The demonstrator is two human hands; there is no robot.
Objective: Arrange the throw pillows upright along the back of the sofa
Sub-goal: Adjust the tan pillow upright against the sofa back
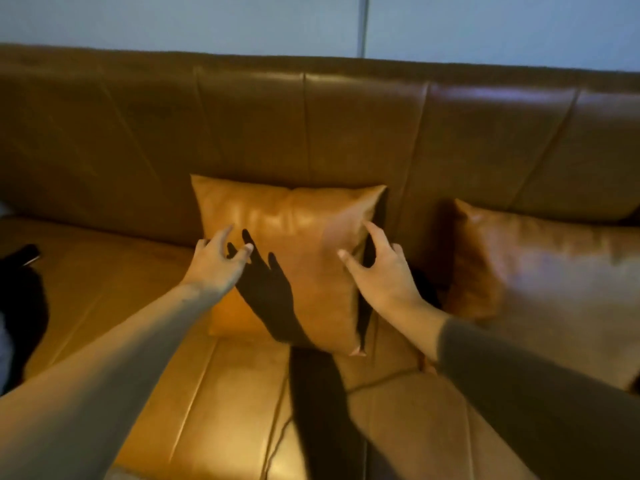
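Both sleeved arms reach forward, left hand [221, 259] and right hand [379, 271] spread wide, holding nothing, flanking the upright pillow [294, 237] to square it against the sofa back [311, 126]

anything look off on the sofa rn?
Centre pillow stands upright against the sofa back. The right pillow slumps at a lean, not upright. A dark object lies on the seat's left edge.

One pillow [294, 258] stands on the sofa [207, 393] seat against its back; a second pillow [540, 271] leans at its 3 o'clock.
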